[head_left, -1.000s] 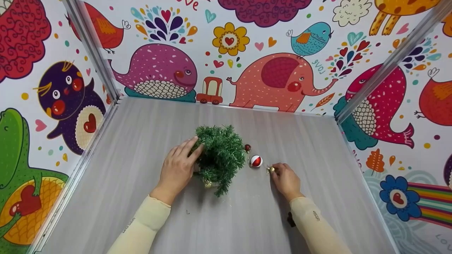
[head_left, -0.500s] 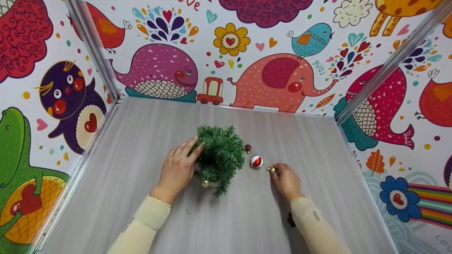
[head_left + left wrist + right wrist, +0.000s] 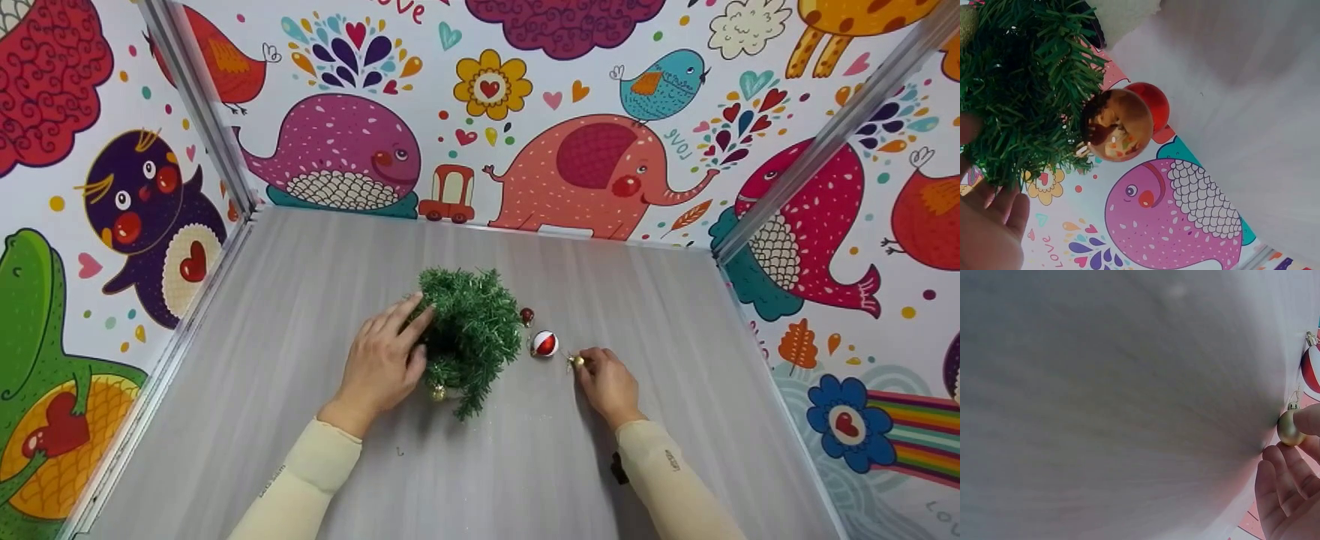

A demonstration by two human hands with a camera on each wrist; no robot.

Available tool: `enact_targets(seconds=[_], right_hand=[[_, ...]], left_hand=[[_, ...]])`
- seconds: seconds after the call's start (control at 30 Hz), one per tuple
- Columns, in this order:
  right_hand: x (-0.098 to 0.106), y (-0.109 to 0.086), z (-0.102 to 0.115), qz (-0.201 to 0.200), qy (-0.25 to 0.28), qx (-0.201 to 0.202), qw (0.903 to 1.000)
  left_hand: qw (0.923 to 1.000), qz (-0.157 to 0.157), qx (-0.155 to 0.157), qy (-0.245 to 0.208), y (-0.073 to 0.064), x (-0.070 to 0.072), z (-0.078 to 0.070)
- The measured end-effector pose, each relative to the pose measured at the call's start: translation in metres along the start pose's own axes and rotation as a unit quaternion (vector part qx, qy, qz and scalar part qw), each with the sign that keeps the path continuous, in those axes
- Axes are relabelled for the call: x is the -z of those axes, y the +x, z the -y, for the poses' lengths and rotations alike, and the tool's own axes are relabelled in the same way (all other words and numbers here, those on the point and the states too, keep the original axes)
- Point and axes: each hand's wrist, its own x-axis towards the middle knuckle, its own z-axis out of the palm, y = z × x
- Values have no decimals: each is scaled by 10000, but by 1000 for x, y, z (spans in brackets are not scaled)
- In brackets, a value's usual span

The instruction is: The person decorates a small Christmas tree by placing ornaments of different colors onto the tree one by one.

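Observation:
A small green artificial Christmas tree (image 3: 480,315), seen from above, stands mid-table. My left hand (image 3: 379,360) holds its left side; in the left wrist view, foliage lies between thumb and fingers (image 3: 1016,216). Shiny gold (image 3: 1120,125) and red (image 3: 1154,107) baubles show at its branches there. A gold bauble (image 3: 437,391) hangs on the near side. To the right, my right hand (image 3: 609,384) pinches a small gold bauble (image 3: 1289,429) by thumb and fingertips, close to the tabletop, its cap and loop showing.
Between tree and right hand lie a red-and-white bauble (image 3: 544,343) and a small dark red bauble (image 3: 526,315). A tiny hook-like bit (image 3: 400,451) lies near the front. Walls with cartoon animals enclose the grey table (image 3: 315,262) at the back and sides.
The left thumb has come into view at the tree's near-left side. The gold bauble hanging on the tree has turned and shifted slightly. The right hand stays put with its gold bauble.

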Motion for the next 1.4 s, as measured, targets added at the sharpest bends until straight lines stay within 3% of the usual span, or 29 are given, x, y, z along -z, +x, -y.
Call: enact_targets(seconds=[0.17,0.53,0.77,1.03,1.4], right_hand=[[1,0,0,-1,-21,8,10000],[0,0,-1,20,-82,-65,9999],[0,1,-1,93,-92,-99,9999],[2,0,-1,-7,-176,164,9997],[1,0,-1,70,-128,-4,9999]], left_hand=[[9994,65,80,-328,-4,0,-2],[9998,53,-83,-160,-7,0,-4],[9995,280,26,-172,-7,2,-2],[9993,254,48,-274,-6,3,3],[9991,310,-23,-280,-4,4,4]])
